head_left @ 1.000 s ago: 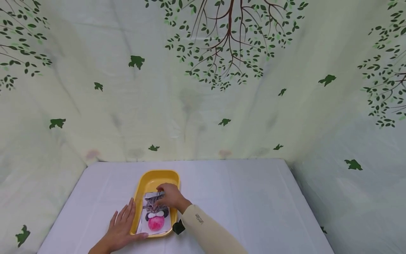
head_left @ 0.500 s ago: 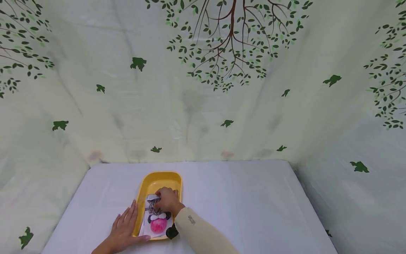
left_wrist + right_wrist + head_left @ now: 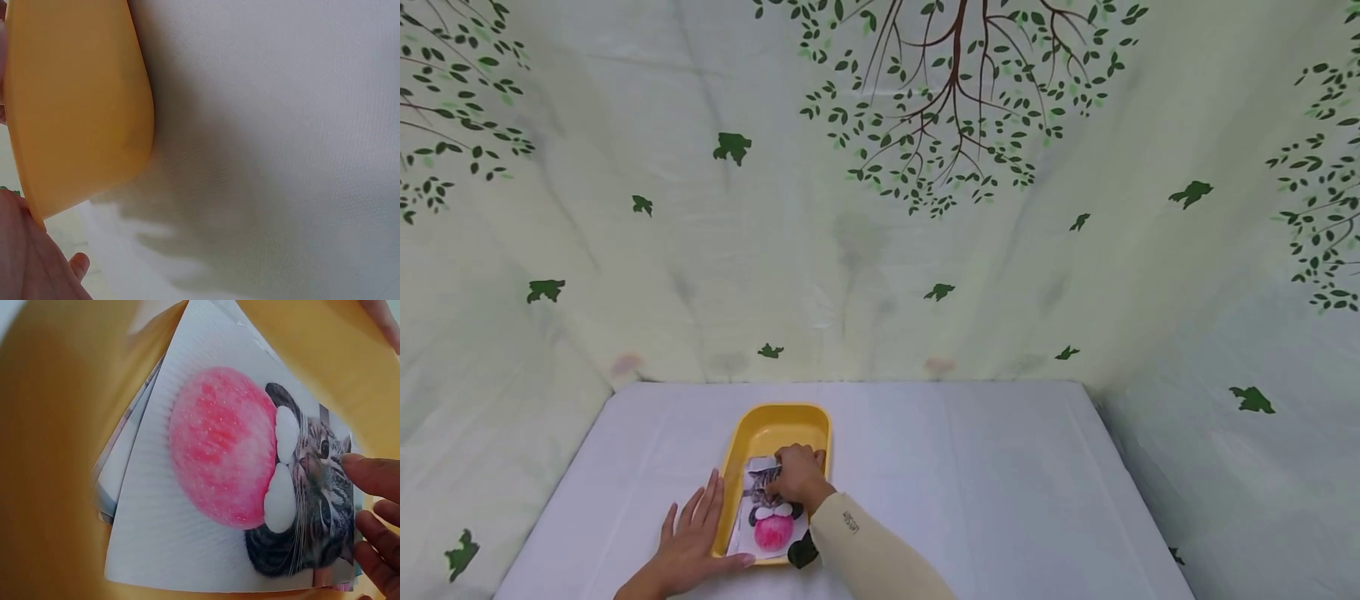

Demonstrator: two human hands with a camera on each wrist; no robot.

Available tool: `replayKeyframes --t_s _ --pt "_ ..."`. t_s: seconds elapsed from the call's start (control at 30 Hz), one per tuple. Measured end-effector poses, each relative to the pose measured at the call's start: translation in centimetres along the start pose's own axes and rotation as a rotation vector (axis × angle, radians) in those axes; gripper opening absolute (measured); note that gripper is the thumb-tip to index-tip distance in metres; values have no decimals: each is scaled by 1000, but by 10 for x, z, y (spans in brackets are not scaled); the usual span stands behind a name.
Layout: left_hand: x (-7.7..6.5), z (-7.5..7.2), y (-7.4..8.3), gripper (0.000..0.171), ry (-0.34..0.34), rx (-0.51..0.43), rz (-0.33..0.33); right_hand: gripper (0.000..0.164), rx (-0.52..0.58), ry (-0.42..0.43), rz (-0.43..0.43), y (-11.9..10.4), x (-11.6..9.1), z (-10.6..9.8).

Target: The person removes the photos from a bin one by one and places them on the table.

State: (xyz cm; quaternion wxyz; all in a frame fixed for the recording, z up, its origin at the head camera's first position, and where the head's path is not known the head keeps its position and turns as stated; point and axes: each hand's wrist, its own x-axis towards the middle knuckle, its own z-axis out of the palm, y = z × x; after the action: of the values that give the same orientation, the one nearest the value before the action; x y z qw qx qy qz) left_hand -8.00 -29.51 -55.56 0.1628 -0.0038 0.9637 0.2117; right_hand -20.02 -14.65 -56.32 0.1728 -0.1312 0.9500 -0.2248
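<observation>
A yellow tray (image 3: 742, 442) stands on the white-covered table, holding a small stack of photo prints. On top is a photo (image 3: 219, 444) of a tabby cat with a pink ball-like shape. My left hand (image 3: 692, 533) steadies the tray, its fingers straight along the left side and the thumb at the near rim; the left wrist view shows it beside the tray's outer wall (image 3: 81, 106). Reaching inside, my right hand (image 3: 801, 479) pinches the top photo at its far end, thumb on the cat's head and curled fingers at the edge. Lower prints (image 3: 119, 469) peek out underneath.
The white tablecloth (image 3: 970, 483) stretches to the right of the tray. Behind it hangs a pale curtain (image 3: 865, 275) printed with branches and green birds. A black object (image 3: 802, 550) sits at the right sleeve's cuff, by the tray's near right corner.
My right hand has shifted slightly and curled in closer over the photo's far end, its forearm coming nearer the tray. My left hand keeps its place on the tray.
</observation>
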Motion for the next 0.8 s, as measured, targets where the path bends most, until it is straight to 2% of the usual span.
replayKeyframes --t_s 0.17,0.37,0.47,0.63,0.8 --pt "2 0 0 131 0 16 2 44 26 7 4 2 3 1" --pt "3 -2 1 130 -16 11 -11 45 135 34 -37 7 4 0" --pt "3 -2 2 131 -18 5 -16 39 250 42 -69 9 3 0" --pt "2 -2 3 129 -12 2 -16 20 496 46 -85 11 2 0" --pt "1 0 2 129 10 43 1 12 627 56 -64 11 0 -5"
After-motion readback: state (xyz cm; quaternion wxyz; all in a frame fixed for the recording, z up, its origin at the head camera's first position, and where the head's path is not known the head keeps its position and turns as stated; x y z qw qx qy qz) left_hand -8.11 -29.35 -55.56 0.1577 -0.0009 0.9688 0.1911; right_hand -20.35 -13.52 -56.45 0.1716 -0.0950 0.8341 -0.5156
